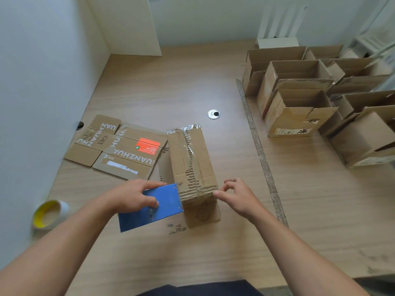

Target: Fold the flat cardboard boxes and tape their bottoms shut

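A folded cardboard box (192,159) stands bottom-up in the middle of the wooden table (171,86), with clear tape running along its bottom seam. My left hand (132,195) grips a blue tape cutter (156,208) against the box's near left corner. My right hand (235,195) touches the near right corner of the box with its fingertips, pressing the tape end there. A flat unfolded box (119,146) with white lettering and an orange label lies to the left.
A roll of tape with a yellow core (50,213) lies at the left edge. Several folded open boxes (299,99) stand at the right. A round cable grommet (213,114) sits behind the box. White walls close the left side and back.
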A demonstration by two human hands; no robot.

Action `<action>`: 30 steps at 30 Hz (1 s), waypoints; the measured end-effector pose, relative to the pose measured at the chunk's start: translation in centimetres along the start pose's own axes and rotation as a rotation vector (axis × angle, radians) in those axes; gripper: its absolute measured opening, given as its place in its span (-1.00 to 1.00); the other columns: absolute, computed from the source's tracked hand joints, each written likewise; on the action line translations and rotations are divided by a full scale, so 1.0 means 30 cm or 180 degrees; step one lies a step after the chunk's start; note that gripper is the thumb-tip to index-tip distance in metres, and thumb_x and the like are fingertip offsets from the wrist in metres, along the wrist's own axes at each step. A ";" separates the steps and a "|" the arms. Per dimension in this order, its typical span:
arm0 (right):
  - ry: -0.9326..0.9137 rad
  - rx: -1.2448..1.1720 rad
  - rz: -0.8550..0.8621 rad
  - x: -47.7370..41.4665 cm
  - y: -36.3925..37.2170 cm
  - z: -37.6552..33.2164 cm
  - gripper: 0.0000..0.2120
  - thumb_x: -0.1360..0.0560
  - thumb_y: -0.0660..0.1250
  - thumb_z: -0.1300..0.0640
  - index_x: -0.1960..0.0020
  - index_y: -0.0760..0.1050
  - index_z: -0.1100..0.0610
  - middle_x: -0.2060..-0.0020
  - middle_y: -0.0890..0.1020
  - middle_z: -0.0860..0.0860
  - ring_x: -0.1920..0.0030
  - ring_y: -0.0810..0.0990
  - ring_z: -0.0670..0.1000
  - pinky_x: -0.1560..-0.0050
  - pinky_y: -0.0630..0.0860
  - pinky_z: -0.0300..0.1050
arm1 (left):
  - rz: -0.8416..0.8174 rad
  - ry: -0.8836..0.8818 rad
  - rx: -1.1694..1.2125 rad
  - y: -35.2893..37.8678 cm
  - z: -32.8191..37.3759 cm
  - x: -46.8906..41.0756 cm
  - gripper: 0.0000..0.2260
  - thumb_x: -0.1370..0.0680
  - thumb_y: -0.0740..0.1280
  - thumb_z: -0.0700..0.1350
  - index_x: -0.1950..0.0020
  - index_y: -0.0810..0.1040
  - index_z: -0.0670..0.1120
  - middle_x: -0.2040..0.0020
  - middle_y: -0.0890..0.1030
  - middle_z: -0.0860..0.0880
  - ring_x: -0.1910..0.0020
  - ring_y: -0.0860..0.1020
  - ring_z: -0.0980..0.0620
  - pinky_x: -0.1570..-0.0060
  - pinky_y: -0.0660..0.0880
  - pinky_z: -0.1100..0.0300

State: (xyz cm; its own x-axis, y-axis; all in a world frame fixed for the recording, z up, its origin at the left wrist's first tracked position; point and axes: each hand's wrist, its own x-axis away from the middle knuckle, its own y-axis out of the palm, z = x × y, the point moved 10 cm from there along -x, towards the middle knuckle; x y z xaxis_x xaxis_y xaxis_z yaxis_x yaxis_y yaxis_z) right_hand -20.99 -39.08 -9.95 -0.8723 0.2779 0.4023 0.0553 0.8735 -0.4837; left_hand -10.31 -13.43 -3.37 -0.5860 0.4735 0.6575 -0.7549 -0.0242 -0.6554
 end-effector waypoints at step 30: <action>-0.1916 0.1806 0.0526 0.005 0.100 -0.178 -0.42 -0.63 0.03 -0.16 -0.61 0.08 -0.06 -0.58 0.17 -0.10 -0.57 0.16 0.03 -0.36 0.33 0.10 | -0.0078 0.0029 0.0307 0.028 -0.022 0.000 -0.43 -0.37 0.32 0.14 -0.39 0.35 0.41 -0.17 0.58 0.14 -0.08 0.54 0.10 -0.15 0.49 0.10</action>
State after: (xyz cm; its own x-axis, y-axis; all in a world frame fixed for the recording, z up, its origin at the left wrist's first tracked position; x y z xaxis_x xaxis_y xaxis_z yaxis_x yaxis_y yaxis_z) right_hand -18.38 -34.29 -7.20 -0.9934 -0.0164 -0.1131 0.0928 0.4623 -0.8819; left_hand -10.76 -12.85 -4.17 -0.5647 0.4830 0.6692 -0.7940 -0.0969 -0.6001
